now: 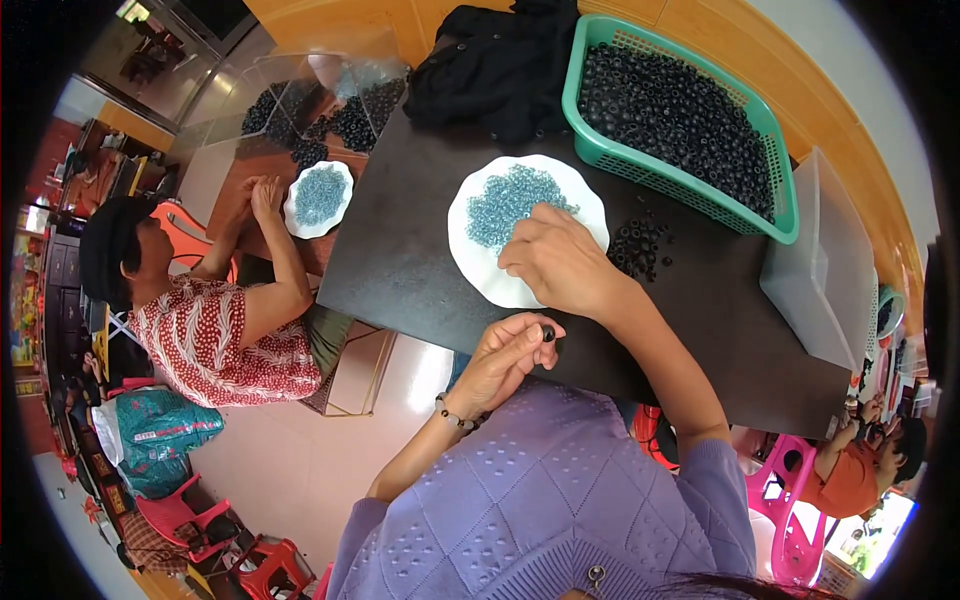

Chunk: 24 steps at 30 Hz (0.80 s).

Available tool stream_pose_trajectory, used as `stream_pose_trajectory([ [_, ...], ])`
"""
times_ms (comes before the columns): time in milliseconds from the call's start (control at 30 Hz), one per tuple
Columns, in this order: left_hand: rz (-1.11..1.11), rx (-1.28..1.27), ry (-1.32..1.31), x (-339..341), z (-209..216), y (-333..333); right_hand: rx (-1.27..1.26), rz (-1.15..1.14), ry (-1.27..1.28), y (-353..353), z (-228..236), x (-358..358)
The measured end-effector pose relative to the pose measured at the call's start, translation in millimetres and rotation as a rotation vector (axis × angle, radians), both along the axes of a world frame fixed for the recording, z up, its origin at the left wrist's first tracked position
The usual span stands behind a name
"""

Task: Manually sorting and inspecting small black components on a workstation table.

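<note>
My left hand [507,358], with a beaded bracelet on its wrist, pinches a small round black part [548,333] between thumb and finger, just off the table's near edge. Over a white scalloped plate [475,268], my right hand [560,258] is closed, its fingertips bent down by the pile. What those fingers hold, if anything, is hidden. Many tiny clear-blue bead-like pieces [503,203] lie heaped on the plate's far part. Right of the plate, several loose black parts [637,245] like the one in my left hand are scattered on the dark table [400,240].
A green basket [640,172] full of black parts stands at the back right, with a clear plastic bin [825,270] beside it. Dark cloth [490,75] lies at the far edge. A co-worker [225,310] sits left at another plate [333,223]; another person [865,465] is far right.
</note>
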<state>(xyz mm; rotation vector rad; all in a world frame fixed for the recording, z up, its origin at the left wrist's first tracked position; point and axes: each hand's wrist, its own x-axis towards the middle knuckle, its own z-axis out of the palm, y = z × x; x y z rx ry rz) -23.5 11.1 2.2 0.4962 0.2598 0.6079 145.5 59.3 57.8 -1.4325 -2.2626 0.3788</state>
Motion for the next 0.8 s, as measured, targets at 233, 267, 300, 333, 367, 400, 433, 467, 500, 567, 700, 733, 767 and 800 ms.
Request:
stream_pose_trajectory([
  [233,0.014,-0.006,0.025,1.8,2.4,-1.0,0.081,-0.018,-0.323,2.4,-1.7,-16.3],
  [267,0.007,0.001,0.016,1.6,1.9,-0.4,0.132,-0.029,-0.341,1.1,-3.5,-18.0],
  [300,-0.001,0.008,0.007,1.5,1.6,0.1,0.183,-0.040,-0.360,-0.1,-5.3,-19.1],
  [333,-0.006,0.009,0.005,1.9,1.5,0.3,0.182,-0.045,-0.363,-0.8,-7.2,-19.5],
  [367,-0.004,0.015,0.012,2.3,1.5,0.2,0.207,-0.045,-0.356,-1.6,-9.2,-19.5],
  [400,-0.002,0.020,0.020,2.8,1.6,0.0,0.232,-0.045,-0.349,-2.3,-9.8,-18.9],
  [433,-0.004,0.021,0.019,2.4,1.7,0.0,0.233,-0.047,-0.349,-1.3,-8.3,-18.4],
  [467,0.001,0.031,0.037,2.0,2.0,-0.1,0.149,-0.043,-0.301,0.8,-5.6,-17.2],
  [500,0.007,0.040,0.055,2.1,2.4,-0.2,0.065,-0.040,-0.253,2.9,-4.3,-15.7],
  [567,0.011,0.030,0.065,2.8,4.5,-0.6,0.043,-0.060,-0.117,3.6,-6.6,-6.4],
  [700,0.021,0.021,0.084,4.7,5.0,-0.4,0.061,-0.101,0.038,2.4,-5.9,15.2],
  [733,0.022,0.021,0.085,4.7,4.2,0.2,0.032,-0.110,0.042,2.2,-3.6,18.6],
  [767,0.009,0.013,0.051,4.7,2.7,0.9,0.033,-0.109,0.044,1.7,-2.1,20.9],
  [800,-0.003,0.004,0.018,4.6,1.8,1.4,0.040,-0.082,0.049,1.2,-0.9,22.6],
])
